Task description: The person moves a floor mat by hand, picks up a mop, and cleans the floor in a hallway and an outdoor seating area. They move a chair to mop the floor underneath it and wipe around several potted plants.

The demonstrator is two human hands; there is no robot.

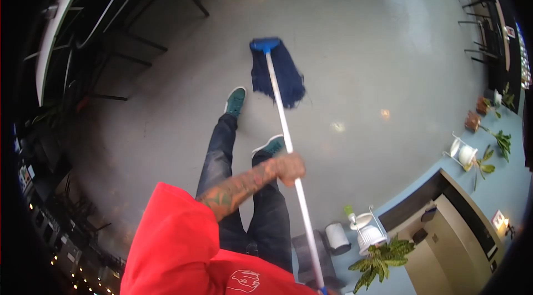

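A mop with a blue head clamp and dark blue strands (pixel 279 76) lies spread on the grey floor. Its long white handle (pixel 306 217) slants down to the bottom edge of the view. My left hand (pixel 291 169) is wrapped round the middle of this handle, with the tattooed forearm reaching across from a red sleeve. Only a sliver of my right hand (pixel 331 291) shows at the bottom edge, against the blue top end of the handle; most of its fingers are out of view.
My feet in green shoes (pixel 236 101) stand just short of the mop strands. Dark-legged tables and chairs (pixel 133 39) are at the upper left. Stools (pixel 477 28) line the far right. Potted plants (pixel 383 261), white stands and a small bin (pixel 337 238) sit along the blue wall at right.
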